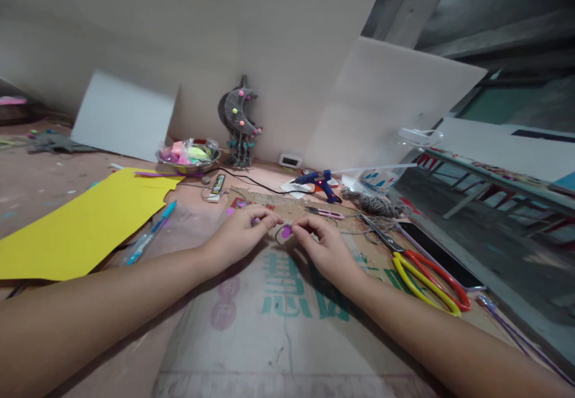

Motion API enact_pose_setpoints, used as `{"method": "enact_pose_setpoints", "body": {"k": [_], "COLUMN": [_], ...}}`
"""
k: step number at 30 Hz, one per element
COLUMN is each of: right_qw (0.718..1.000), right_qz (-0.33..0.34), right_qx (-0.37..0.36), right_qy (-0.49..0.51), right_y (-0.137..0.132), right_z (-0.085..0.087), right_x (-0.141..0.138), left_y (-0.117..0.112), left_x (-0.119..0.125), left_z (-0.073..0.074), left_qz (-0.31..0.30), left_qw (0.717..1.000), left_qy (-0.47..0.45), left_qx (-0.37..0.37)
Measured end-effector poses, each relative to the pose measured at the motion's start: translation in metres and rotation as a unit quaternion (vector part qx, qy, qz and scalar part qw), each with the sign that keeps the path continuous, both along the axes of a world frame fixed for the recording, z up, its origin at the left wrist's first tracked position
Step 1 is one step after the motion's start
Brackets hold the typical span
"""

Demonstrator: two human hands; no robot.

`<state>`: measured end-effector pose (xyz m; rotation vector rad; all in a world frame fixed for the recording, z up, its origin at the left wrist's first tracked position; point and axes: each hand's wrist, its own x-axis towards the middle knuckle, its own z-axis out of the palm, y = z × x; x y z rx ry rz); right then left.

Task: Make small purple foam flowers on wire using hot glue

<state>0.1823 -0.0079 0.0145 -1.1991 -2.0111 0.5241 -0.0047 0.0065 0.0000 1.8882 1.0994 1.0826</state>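
Observation:
My right hand (324,247) is closed, thumb and forefinger pinching a small purple piece (286,231) at its edge. A thin loop of grey yarn (277,240) hangs beside that piece, between my two hands. My left hand (245,230) is closed too, its thumb and forefinger pressed together near the top of the loop; they appear to pinch the yarn. More small purple pieces (230,211) lie behind my left hand. Both hands hover over a printed cardboard sheet (242,356).
Yellow sheet (81,230) and blue pen (153,231) lie left. Behind are a bowl (188,165) of coloured clay, a moon ornament (240,116) and a blue glue gun (320,183). Snips (324,212), grey yarn ball (375,202), scissors (426,275) and phone (442,257) lie right.

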Motion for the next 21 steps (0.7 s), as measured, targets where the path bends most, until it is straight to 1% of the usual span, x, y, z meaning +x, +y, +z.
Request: {"method": "enact_pose_setpoints", "body": {"k": [3,7,10,17,21], "right_qw": [1.000,0.999,0.997,0.995,0.996], "right_qz": [-0.004,0.012,0.027,0.044,0.047], "right_qx": [0.005,0.043,0.056,0.074,0.068], "right_qy": [-0.001,-0.021,-0.033,-0.041,-0.042], "right_y": [0.000,-0.002,-0.004,-0.006,-0.007], "right_z": [0.000,0.002,0.002,0.001,0.001], "right_x": [0.001,0.000,-0.001,-0.002,-0.002], "left_y": [-0.004,-0.011,-0.014,-0.013,-0.013], "left_x": [0.001,0.003,0.005,0.003,0.003], "left_z": [0.003,0.011,0.016,0.013,0.012], "left_qz": [-0.019,0.005,0.014,0.004,-0.003], "left_qw": [1.000,1.000,0.999,0.998,0.998], "left_qy": [0.007,0.022,0.042,0.056,0.053], "left_qx": [0.005,0.000,0.011,0.027,0.019]}}
